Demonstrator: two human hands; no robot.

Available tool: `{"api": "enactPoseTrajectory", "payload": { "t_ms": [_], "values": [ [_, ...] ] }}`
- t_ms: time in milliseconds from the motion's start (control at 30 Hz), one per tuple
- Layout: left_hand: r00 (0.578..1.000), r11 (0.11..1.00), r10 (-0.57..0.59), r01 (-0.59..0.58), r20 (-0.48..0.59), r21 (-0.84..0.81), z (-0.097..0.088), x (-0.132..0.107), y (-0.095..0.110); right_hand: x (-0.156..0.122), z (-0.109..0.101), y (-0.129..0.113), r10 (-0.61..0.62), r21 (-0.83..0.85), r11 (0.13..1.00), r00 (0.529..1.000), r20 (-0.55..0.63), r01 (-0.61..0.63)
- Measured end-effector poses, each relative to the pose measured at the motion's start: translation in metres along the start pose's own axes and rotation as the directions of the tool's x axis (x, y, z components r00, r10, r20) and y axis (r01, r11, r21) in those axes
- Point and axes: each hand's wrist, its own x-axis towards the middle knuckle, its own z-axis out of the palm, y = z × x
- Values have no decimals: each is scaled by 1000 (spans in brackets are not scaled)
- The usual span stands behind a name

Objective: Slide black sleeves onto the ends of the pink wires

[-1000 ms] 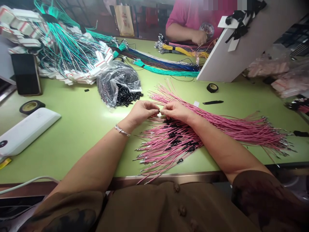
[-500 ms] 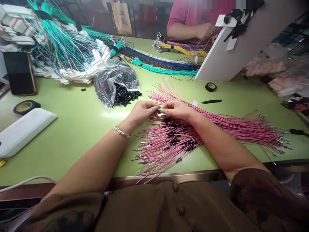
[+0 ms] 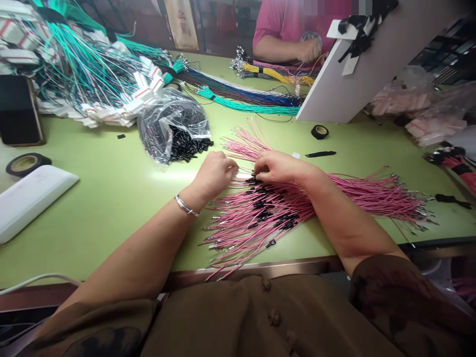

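Note:
A spread of pink wires (image 3: 349,191) with metal terminals at their ends lies across the green table, and many carry small black sleeves (image 3: 288,221). My left hand (image 3: 215,172) is closed in a pinch at the left ends of the wires, apparently on one pink wire. To its right, my right hand (image 3: 277,167) rests over the bundle, thumb and fingers pinched round a small black sleeve on a wire. A gap separates the two hands. Beyond my left hand, loose black sleeves (image 3: 188,145) spill from a clear plastic bag (image 3: 152,129).
A black tape roll (image 3: 320,132) and a dark flat blade-like strip (image 3: 320,154) lie behind the wires. At left are a phone (image 3: 20,111), another tape roll (image 3: 26,163) and a white case (image 3: 37,198). A white board (image 3: 334,84) stands before a co-worker in pink (image 3: 275,25).
My hands, which met at the fingertips, have drawn apart: the left slightly left, the right down onto the wires. The whole view has shifted a little left.

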Motion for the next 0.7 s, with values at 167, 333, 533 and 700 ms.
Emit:
{"api": "enactPoseTrajectory", "payload": {
  "t_ms": [167, 333, 533, 700],
  "values": [
    [998, 997, 67, -66, -21, 40, -4, -2, 2, 4, 7, -13, 39, 66, 997, 994, -103, -33],
    [973, 980, -2, -44, 230, 196, -13, -6, 15, 6, 16, -27, 96, -136, 985, 990, -106, -110],
    [965, 931, -33, -65, 260, 360, -10, -10, 20, 7, 24, -36, 77, -299, 951, 997, -24, -81],
    [958, 906, 58, -169, 281, 388, -11, -11, 20, 9, 24, -35, 18, -319, 947, 999, -45, -31]
  ]
}}
